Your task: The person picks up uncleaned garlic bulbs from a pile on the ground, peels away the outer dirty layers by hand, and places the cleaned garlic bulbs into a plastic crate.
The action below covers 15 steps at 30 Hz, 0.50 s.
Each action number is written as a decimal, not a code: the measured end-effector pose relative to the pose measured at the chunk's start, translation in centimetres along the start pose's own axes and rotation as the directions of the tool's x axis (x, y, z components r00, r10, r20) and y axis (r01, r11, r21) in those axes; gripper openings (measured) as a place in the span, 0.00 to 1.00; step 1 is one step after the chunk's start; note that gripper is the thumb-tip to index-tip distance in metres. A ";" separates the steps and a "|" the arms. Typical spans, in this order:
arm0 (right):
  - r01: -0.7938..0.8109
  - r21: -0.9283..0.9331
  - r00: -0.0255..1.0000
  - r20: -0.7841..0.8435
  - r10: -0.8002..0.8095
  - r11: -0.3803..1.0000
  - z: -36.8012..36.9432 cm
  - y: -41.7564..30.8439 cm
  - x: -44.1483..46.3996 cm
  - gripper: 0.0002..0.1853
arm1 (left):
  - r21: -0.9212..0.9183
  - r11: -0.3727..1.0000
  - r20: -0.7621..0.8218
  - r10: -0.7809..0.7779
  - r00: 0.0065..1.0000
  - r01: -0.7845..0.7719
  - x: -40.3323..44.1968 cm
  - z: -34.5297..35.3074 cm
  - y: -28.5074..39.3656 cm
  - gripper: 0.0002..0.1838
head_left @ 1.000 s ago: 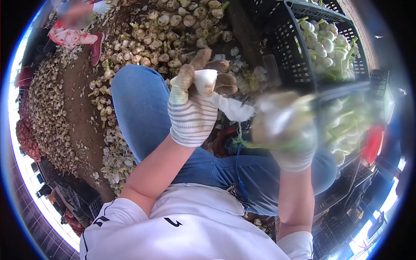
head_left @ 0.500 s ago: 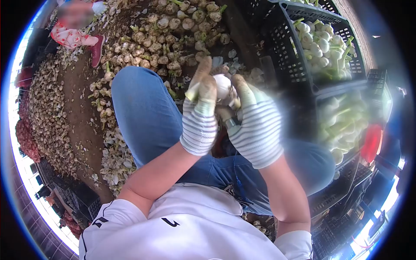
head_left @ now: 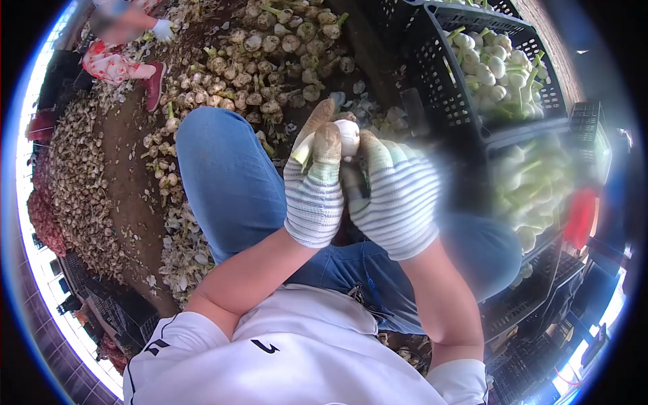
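A white garlic bulb (head_left: 348, 137) is held up above my lap, its pale green stem (head_left: 303, 150) slanting out to the left. My left hand (head_left: 313, 192), in a striped glove with brown-stained fingertips, is closed around the bulb and stem. From the right, my right hand (head_left: 397, 192), gloved the same way, presses its thumb to the bulb's side. Its other fingers curl underneath in shadow, and whether they hold anything else is hidden.
Unpeeled garlic bulbs (head_left: 270, 44) cover the ground ahead. Black crates (head_left: 466, 101) of white garlic stand at the right. Peeled skins (head_left: 185, 246) lie by my left knee. Another person's gloved hand (head_left: 163, 30) shows at the upper left, near a larger garlic heap (head_left: 77, 182).
Loose outer skin that hung under the bulb is gone, and the bulb looks cleaner. My right fingers have curled in beneath it. The other person's gloved hand has moved lower.
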State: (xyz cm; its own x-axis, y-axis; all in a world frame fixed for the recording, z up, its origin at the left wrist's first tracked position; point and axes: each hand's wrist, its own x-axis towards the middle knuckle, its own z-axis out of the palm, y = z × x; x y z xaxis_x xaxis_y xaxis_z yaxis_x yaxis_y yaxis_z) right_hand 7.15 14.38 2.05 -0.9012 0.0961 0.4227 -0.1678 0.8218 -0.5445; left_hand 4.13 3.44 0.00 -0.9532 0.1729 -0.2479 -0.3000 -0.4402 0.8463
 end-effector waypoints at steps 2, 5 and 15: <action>0.013 -0.064 0.999 0.044 -0.010 0.998 -0.3 0.1 -0.3 0.10 | 0.014 1.000 -0.030 0.011 0.999 -0.011 -0.1 0.0 -0.3 0.33; 0.048 -0.056 0.997 0.057 -0.045 0.997 -0.3 0.5 -0.7 0.10 | -0.060 0.998 -0.048 -0.037 0.998 0.034 -0.4 0.4 0.3 0.32; -0.408 0.903 0.721 0.408 0.560 -0.133 -2.1 0.7 -0.6 0.09 | -0.517 0.754 0.281 -0.298 0.912 0.405 0.8 -1.0 2.1 0.27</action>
State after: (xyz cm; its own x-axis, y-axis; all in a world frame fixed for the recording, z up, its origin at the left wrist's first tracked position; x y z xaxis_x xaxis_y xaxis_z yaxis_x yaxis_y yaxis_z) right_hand 8.41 16.09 2.89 -0.9069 0.3001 -0.2958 0.0288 -0.6562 -0.7541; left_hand 2.71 1.78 1.16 -0.7700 0.5362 -0.3458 -0.6316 -0.7174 0.2940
